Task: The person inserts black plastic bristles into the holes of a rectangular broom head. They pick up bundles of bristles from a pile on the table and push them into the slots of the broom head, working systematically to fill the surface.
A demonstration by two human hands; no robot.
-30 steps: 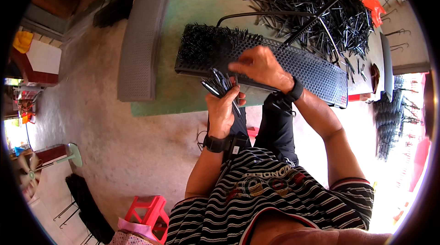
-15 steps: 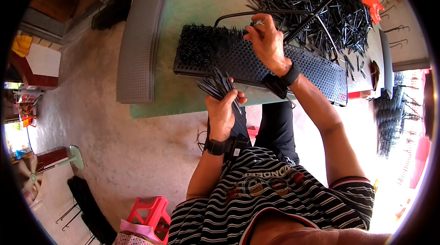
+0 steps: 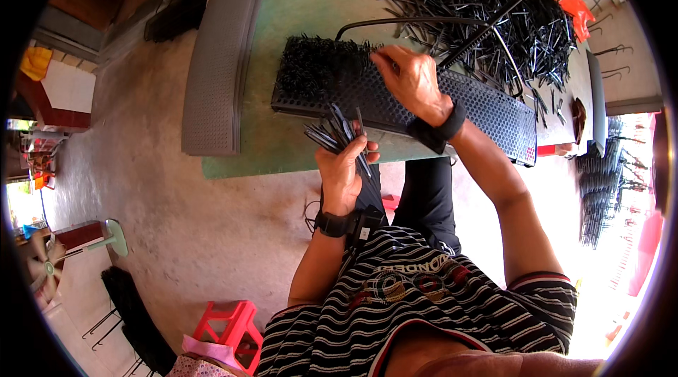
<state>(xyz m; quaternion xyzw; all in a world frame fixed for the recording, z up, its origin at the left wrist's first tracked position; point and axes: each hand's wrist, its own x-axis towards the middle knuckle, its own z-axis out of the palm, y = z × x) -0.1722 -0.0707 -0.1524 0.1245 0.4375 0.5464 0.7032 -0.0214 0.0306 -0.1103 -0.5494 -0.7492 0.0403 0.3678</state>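
My left hand (image 3: 344, 169) holds a fanned bundle of black metal pins (image 3: 337, 133) near the table's front edge. My right hand (image 3: 409, 79) reaches over a long black perforated tray (image 3: 487, 109) and pinches something small at the tray's far side, beside the section filled with upright pins (image 3: 316, 66). The pinched piece is too small to make out. A black watch band is on each wrist.
A large heap of loose black pins (image 3: 494, 17) lies at the back of the green table (image 3: 296, 3). A grey perforated panel (image 3: 222, 59) rests on its left side. A red stool (image 3: 229, 324) stands on the concrete floor. Racks of pins (image 3: 600, 186) sit at right.
My right hand has moved from the bundle in my left hand up to the tray's far side. My left hand stays put with the bundle.
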